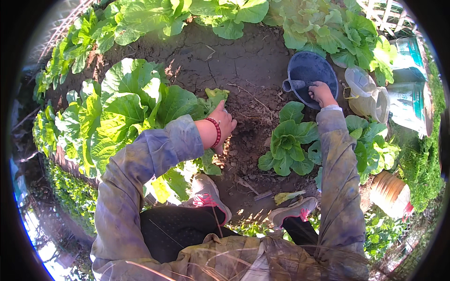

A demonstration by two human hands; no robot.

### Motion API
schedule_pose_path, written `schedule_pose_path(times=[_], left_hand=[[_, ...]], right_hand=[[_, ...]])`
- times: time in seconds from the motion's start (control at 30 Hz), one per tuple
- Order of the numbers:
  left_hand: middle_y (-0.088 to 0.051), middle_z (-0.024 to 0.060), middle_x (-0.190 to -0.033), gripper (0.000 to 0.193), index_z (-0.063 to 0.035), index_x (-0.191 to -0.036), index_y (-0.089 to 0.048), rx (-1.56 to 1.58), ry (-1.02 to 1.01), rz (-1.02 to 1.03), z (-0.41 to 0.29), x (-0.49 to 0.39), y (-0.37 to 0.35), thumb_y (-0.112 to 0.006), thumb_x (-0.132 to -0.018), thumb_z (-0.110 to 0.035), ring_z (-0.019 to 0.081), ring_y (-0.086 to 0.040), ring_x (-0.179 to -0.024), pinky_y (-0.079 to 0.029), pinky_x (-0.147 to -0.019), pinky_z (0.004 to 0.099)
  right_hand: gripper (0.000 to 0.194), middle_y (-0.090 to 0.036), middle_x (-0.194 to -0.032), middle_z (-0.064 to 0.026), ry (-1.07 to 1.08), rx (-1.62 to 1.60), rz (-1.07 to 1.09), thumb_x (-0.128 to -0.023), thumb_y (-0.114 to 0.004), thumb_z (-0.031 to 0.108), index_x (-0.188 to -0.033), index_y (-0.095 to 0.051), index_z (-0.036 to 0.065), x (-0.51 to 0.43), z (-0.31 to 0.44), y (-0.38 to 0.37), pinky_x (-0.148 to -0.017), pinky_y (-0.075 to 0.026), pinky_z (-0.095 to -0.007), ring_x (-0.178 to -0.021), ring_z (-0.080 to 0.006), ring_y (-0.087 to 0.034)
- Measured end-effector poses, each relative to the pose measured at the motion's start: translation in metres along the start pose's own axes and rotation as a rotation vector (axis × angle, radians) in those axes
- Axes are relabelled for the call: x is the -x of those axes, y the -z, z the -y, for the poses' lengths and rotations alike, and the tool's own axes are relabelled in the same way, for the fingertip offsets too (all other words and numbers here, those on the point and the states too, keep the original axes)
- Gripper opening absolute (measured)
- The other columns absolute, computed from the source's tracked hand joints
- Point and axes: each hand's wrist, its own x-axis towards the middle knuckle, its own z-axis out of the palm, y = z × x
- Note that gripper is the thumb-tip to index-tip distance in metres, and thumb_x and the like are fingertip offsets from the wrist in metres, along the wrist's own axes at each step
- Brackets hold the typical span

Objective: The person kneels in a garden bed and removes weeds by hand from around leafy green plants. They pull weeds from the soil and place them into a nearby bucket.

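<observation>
My right hand [321, 94] grips the rim or handle part of a dark plastic scoop-like vessel [316, 70], whose short tube points left. The vessel rests at or just above the soil, behind a small leafy green plant [289, 147]. To the left, my left hand [223, 123], with a red bead bracelet [215, 132] at the wrist, reaches over the edge of a large leafy cabbage plant [130, 109]. Its index finger points toward a yellowed leaf [216, 96]; the other fingers are partly curled and nothing shows in them. Below the hand lies loose, dug soil [242, 147].
More leafy plants [228, 14] line the far side. On the right stand a translucent plastic container [369, 98], white and green bags [409, 102] and a plastic bottle with a red cap [390, 195]. A small flat stick-like piece [263, 195] lies between my shoes.
</observation>
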Motion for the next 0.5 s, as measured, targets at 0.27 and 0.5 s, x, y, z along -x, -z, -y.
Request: schedule_pose_path(times=[0.27, 0.5], left_hand=[[-0.064, 0.0144, -0.12, 0.095, -0.0029, -0.136, -0.052, 0.167, 0.077, 0.007, -0.012, 0.007, -0.008, -0.086, -0.065, -0.056, 0.0302, -0.066, -0.11, -0.053, -0.086, 0.0478], [-0.062, 0.0144, -0.123, 0.093, -0.0036, -0.138, -0.051, 0.178, 0.1, -0.027, -0.016, 0.011, -0.011, -0.086, -0.068, -0.053, 0.0306, -0.065, -0.111, -0.054, -0.085, 0.0475]], right_hand=[[0.016, -0.061, -0.096, 0.0, 0.118, -0.561, 0.446, -0.099, -0.058, 0.007, -0.115, -0.061, 0.003, 0.164, 0.069, -0.021, -0.07, -0.048, -0.0212, -0.08, -0.0076, -0.056], [0.026, -0.065, -0.101, -0.0052, -0.133, -0.433, 0.685, -0.098, -0.057, 0.006, -0.123, -0.061, 0.0, 0.241, 0.035, -0.137, -0.074, -0.054, -0.025, -0.084, -0.0106, -0.063]])
